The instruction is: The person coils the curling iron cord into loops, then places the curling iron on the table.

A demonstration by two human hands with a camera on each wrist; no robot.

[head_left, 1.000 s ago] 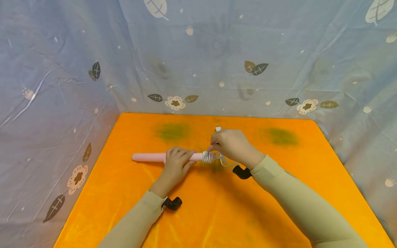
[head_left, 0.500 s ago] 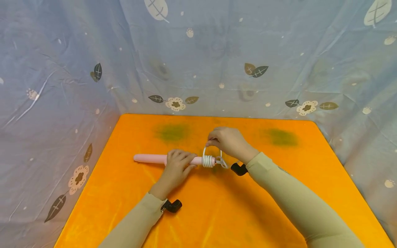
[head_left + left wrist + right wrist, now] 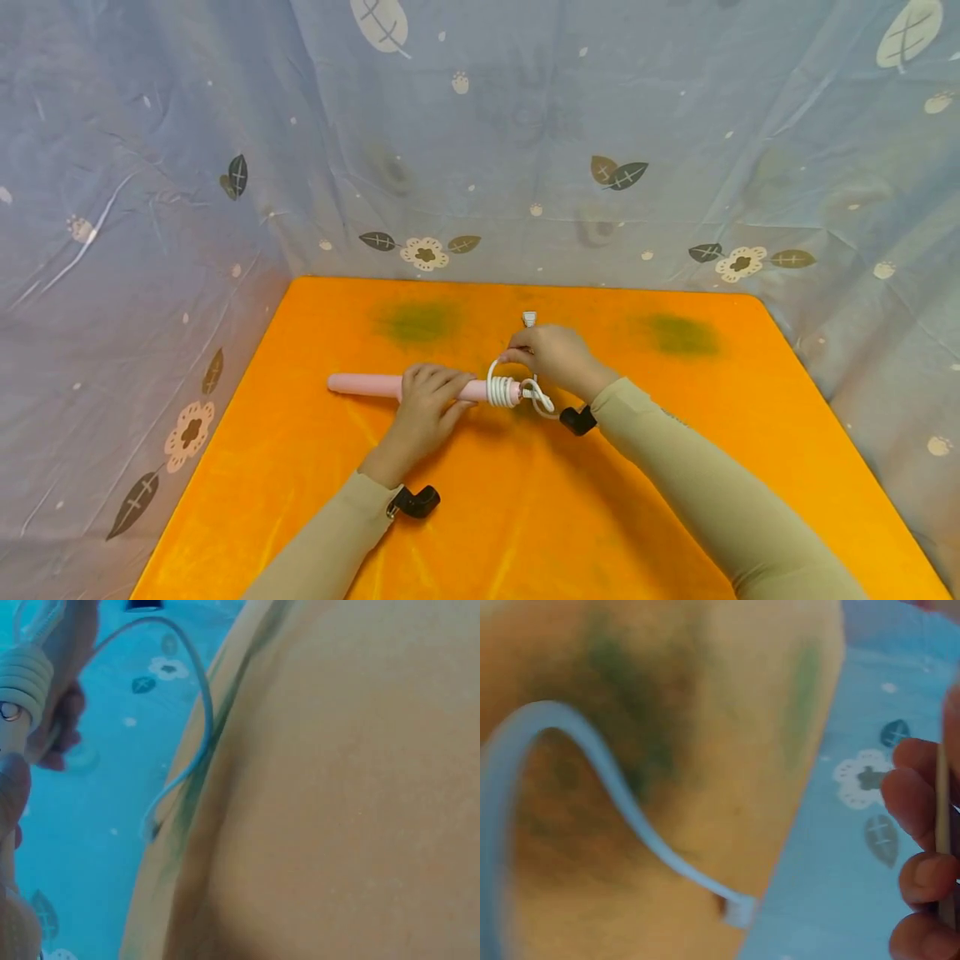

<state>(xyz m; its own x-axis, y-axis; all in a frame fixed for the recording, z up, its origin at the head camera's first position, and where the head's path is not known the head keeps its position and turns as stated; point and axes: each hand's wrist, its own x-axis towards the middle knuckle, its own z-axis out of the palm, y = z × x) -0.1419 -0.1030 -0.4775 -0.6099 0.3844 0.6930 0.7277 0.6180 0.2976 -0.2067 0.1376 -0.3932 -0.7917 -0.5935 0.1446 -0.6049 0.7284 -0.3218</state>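
A long pink hair iron (image 3: 365, 384) lies crosswise over the orange table, its rounded end to the left. My left hand (image 3: 425, 410) grips it around the middle. White power cord (image 3: 500, 392) is coiled several turns about its right end; the coils (image 3: 26, 679) show in the left wrist view too. My right hand (image 3: 558, 357) pinches the cord just above these coils, and in the right wrist view its curled fingers (image 3: 922, 877) hold a stretch of it. Beyond that hand the white plug (image 3: 529, 318) hangs at the cord's free end. A small cord loop (image 3: 542, 400) sits beside the iron's tail.
The orange tabletop (image 3: 645, 500) carries two dark green smudges toward the back. Pale blue curtain (image 3: 510, 125) with leaf and flower prints encloses the back and sides. A black wrist mount (image 3: 417, 502) sits at the left wrist, another (image 3: 578, 420) at the right.
My right hand rises slightly with the cord, then comes down closer to the coils. The coils look neater than before, and the plug shows again past the hand. The left hand keeps its grip.
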